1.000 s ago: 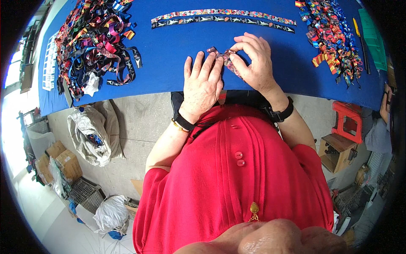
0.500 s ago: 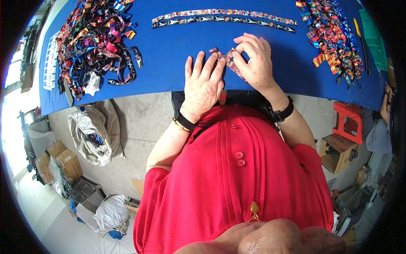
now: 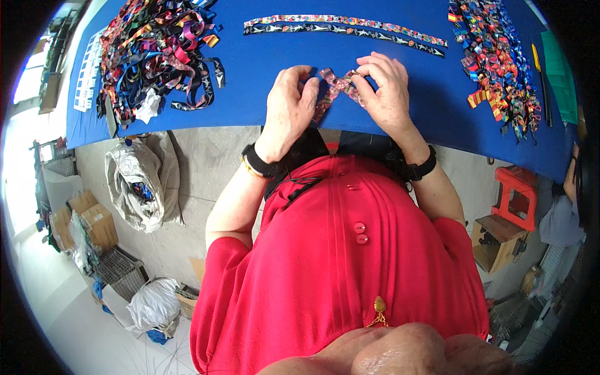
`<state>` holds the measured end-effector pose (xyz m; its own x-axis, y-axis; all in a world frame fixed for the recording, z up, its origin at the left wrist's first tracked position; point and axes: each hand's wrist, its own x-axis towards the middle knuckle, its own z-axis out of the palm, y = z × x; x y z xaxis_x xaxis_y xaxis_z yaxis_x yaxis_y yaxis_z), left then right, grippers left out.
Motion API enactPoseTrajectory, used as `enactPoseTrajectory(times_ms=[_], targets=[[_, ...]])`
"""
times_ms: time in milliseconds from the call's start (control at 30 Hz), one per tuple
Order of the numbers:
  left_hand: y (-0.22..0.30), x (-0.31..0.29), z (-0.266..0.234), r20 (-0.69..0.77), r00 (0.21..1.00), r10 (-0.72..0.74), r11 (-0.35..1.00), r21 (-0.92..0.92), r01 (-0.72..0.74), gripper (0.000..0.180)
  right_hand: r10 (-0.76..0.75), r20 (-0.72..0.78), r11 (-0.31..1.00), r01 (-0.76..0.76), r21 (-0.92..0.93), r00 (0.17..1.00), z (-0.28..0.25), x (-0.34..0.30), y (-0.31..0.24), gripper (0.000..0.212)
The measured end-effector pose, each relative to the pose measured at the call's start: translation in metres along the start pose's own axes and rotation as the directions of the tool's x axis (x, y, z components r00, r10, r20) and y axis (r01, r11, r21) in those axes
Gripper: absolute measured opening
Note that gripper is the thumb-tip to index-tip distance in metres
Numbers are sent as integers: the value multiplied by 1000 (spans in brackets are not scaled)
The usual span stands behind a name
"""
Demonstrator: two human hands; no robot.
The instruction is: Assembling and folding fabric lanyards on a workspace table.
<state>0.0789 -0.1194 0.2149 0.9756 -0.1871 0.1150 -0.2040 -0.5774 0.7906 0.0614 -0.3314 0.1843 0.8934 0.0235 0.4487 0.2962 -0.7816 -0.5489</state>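
A narrow patterned ribbon strap [image 3: 337,82] in pinkish, multicoloured print lies on the blue table near its front edge, one part crossing over another. My right hand [image 3: 386,94] pinches it between thumb and forefinger on its right side. Left of the strap, my left hand [image 3: 289,107] is half curled, with a gap between thumb and forefinger. One tail of the strap runs down beside that thumb. Beyond both hands, a floral strap [image 3: 344,20] and a black strap with a white print [image 3: 344,30] lie stretched out side by side.
A tangled heap of straps [image 3: 169,56] covers the table's left side. Another pile of straps [image 3: 494,69] lies right, by a yellow-and-black tool [image 3: 539,69] and a green sheet [image 3: 559,78]. Below are an open sack [image 3: 134,187] and a red stool [image 3: 517,194].
My left hand has lifted off the strap and moved left, its fingers curling from flat. The strap now shows a crossing. My right hand keeps its pinch.
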Motion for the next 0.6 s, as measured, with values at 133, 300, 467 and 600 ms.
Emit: enactPoseTrajectory(times_ms=[133, 300, 467, 600], targets=[[-3, 19, 6, 106, 994, 13, 987, 160, -30, 33, 20, 18, 999, -21, 33, 1000, -1, 0, 0, 13], [-9, 28, 11, 113, 993, 42, 985, 163, -60, 27, 13, 16, 999, -14, 44, 1000, -1, 0, 1, 13], [-4, 28, 7, 216, 967, -138, 964, -195, 181, 16, 13, 19, 999, -14, 44, 1000, -2, 0, 0, 13], [-4, 21, 13, 173, 974, -148, 923, -329, 198, 14, 11, 21, 999, -12, 46, 1000, -2, -1, 1, 12]])
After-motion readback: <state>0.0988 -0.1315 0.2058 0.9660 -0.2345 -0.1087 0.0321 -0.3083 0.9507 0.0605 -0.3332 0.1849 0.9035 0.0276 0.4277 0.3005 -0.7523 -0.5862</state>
